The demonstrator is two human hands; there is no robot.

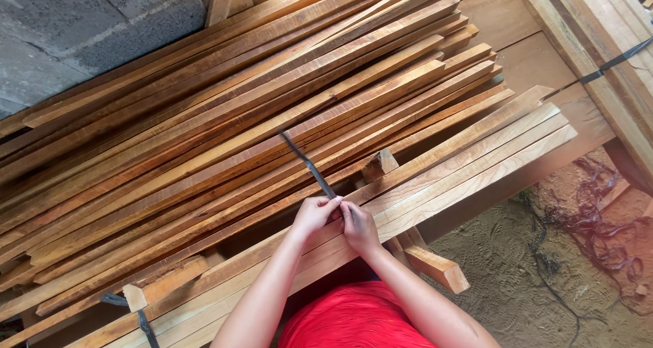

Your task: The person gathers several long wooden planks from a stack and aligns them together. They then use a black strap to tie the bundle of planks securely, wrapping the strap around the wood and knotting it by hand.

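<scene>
Seen from above, a left hand (312,215) and right hand (359,227) meet, fingers pinched together on the near end of a dark plastic strap (307,164). The strap runs away over stacked wooden slats (204,157). Beyond lies a grey concrete wall (81,28).

Head view looks steeply down, close over stacked wooden slats (272,117).

A thin, dark strap (307,163) is pinched at its near end between the left grip (313,215) and the right grip (359,227). From there it is stretched up and away, flat across long brown wood strips (204,157).
</scene>
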